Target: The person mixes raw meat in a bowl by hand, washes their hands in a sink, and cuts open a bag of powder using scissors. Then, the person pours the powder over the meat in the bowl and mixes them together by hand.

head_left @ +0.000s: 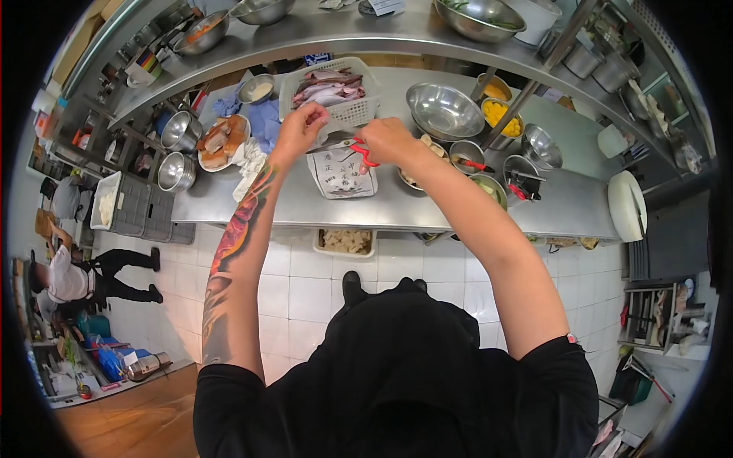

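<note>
Red-handled scissors (365, 153) are in my right hand (388, 141), fingers through the handles. Their blades point left across the top edge of a white printed bag (343, 177) on the steel counter. My left hand (302, 130) is closed in a pinch on translucent plastic film (333, 127) above the bag; I cannot tell whether the film is still joined to it. Just behind both hands stands a white plastic basket (367, 111) of raw fish (330, 86).
On the left are a plate of meat pieces (222, 140), a blue cloth (264, 122) and steel bowls (177, 172). At right stand a large bowl (445, 111) and several containers. A shelf (366, 32) overhangs the back. Another person (72, 276) works at far left.
</note>
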{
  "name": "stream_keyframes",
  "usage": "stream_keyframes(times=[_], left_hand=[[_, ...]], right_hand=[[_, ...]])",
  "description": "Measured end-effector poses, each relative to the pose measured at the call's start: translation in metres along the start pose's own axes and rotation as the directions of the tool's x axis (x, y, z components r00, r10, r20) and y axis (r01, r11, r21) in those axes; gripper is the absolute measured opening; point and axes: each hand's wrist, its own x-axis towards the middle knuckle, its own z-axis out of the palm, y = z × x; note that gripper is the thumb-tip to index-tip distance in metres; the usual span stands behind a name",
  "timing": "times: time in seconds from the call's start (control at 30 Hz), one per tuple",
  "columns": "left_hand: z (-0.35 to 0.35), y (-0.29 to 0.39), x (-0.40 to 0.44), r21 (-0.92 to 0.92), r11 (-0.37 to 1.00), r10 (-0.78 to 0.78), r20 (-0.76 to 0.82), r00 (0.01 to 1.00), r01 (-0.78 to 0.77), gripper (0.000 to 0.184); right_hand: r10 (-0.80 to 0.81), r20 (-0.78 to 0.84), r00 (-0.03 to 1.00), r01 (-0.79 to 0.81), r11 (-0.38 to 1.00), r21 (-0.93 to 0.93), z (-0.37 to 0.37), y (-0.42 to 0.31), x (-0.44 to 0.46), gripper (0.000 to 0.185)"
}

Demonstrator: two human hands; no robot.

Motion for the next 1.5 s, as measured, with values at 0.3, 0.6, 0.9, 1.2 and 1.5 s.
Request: stream_keyframes(times=[0.3,0.6,0.9,1.2,1.5], left_hand=[[0.058,-0.052,-0.034,-0.373,0.928,-0.167,-0.437,0.884,-0.010,0.020],[0.090,-0.044,-0.033,-0.757,0.645,-0.527,-0.350,0.774,0.098,0.019],[0.083,-0.050,-0.042,-0.795,0.602,-0.587,-0.383,0.714,0.068,0.014],[0.085,-0.032,-0.046,-0.757,0.651,-0.602,-0.469,0.647,0.058,0.012],[0.085,-0.015,-0.041,-0.789,0.608,-0.644,-0.429,0.633,0.085,0.020]], right_hand=[[0.440,-0.196,0.877,-0.368,0.875,0.316,0.004,0.035,-0.134,0.060],[0.879,0.010,0.477,-0.247,0.123,0.961,0.071,0.138,-0.356,0.033],[0.819,0.013,0.574,-0.812,0.571,-0.122,-0.006,0.235,-0.308,0.017],[0.741,0.121,0.661,-0.700,0.666,-0.257,0.012,0.253,-0.248,0.016],[0.300,-0.131,0.945,-0.144,0.740,0.657,0.127,0.008,-0.109,0.108]])
